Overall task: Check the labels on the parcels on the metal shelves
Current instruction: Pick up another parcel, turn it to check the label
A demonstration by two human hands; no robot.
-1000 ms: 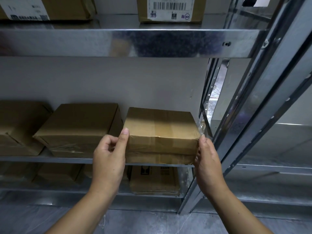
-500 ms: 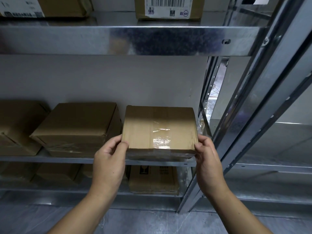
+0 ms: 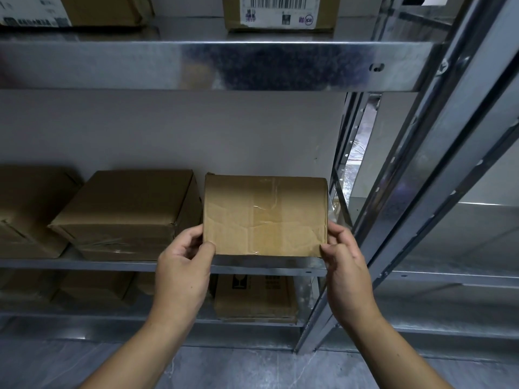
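A brown cardboard parcel [image 3: 265,214] with clear tape down its middle stands tipped up on the middle metal shelf [image 3: 84,263], its broad taped face turned toward me. No label shows on that face. My left hand [image 3: 182,265] grips its lower left corner, thumb on the front. My right hand [image 3: 344,262] grips the lower right corner the same way.
Two more brown parcels [image 3: 126,211] lie to the left on the same shelf. The upper shelf [image 3: 213,66] carries a parcel with a barcode label [image 3: 278,9]. Another box [image 3: 255,299] sits on the shelf below. A steel upright [image 3: 393,220] stands close on the right.
Both hands have tilted the parcel up from lying flat, so its taped top face now points toward me. My hands shifted down to its lower corners.
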